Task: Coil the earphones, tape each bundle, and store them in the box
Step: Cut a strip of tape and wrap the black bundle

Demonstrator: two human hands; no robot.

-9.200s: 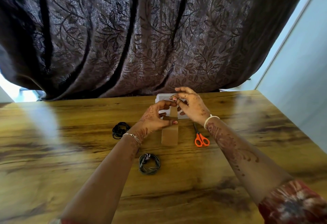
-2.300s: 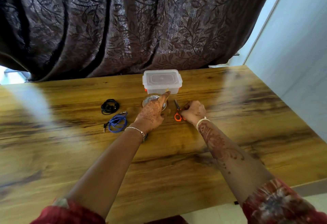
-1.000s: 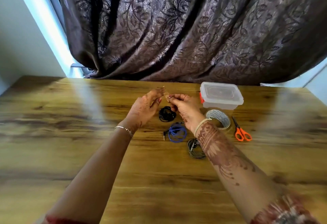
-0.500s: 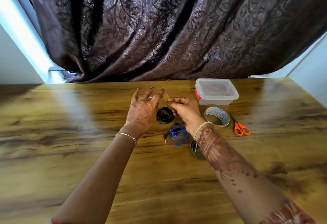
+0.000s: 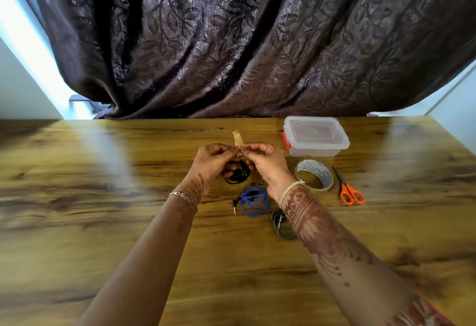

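My left hand (image 5: 213, 162) and right hand (image 5: 266, 163) meet fingertip to fingertip above the table (image 5: 103, 222). Both have their fingers curled in, pinching the lower end of a tape strip (image 5: 238, 140) between them. The strip's free end stands up and curls toward the far side. Just below my fingers is the black coil (image 5: 237, 175); I cannot tell whether my left hand grips it too or it lies on the wood. My forearms angle in from the near edge, and my palms face each other.

To do this well, I think I should lay the sticky side across one spot where all the loops run together. Then I would draw it snug around them and press the end onto itself. The strip must not fold onto my fingers first. If the wrap is loose, the loops will likely spring out.

The blue coil (image 5: 255, 200) lies just nearer, and the grey coil (image 5: 282, 226) nearer again, partly under my right forearm. I cannot see whether either is taped. The box (image 5: 315, 136) sits far right with its lid on, and the roll (image 5: 314, 175) and scissors (image 5: 350, 193) lie just near of it.
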